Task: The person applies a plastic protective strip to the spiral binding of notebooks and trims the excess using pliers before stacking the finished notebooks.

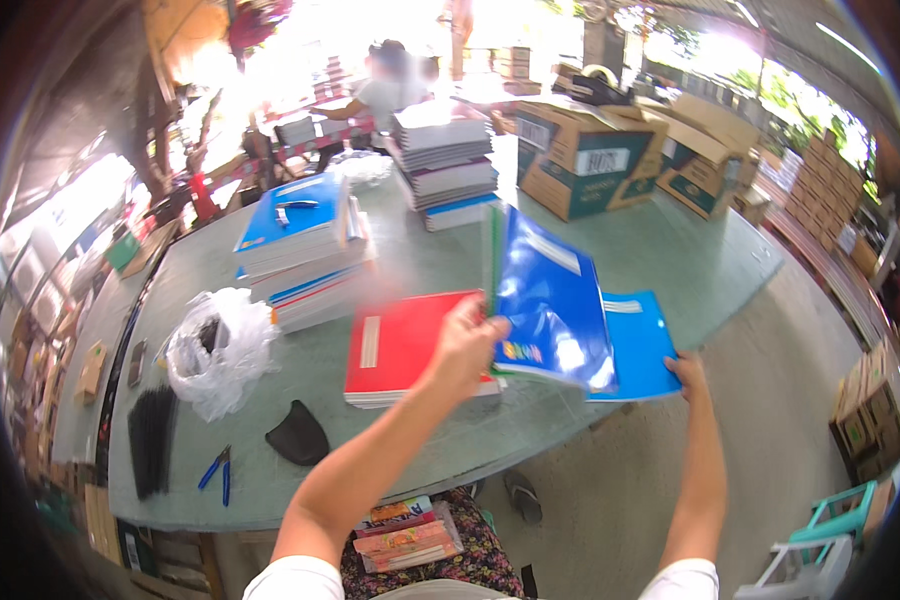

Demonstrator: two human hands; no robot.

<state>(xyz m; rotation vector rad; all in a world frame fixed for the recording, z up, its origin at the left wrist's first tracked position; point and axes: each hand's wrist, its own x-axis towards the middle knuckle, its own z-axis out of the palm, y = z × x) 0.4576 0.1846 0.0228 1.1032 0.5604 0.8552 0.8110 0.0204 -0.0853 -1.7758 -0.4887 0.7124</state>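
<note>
You are partway through lifting a glossy blue notebook [550, 300] off the table: your left hand [465, 345] pinches its lower left corner, and the book stands tilted up above the red notebook stack [400, 345]. Your right hand [688, 372] grasps the lower right corner of the light blue notebook [642, 345] lying flat at the edge of the green table [670, 250]. As I judge it, the next move calls for a firm pinch, since the raised cover looks slick. Motion blurs the raised book, and it hides part of the light blue one beneath.
</note>
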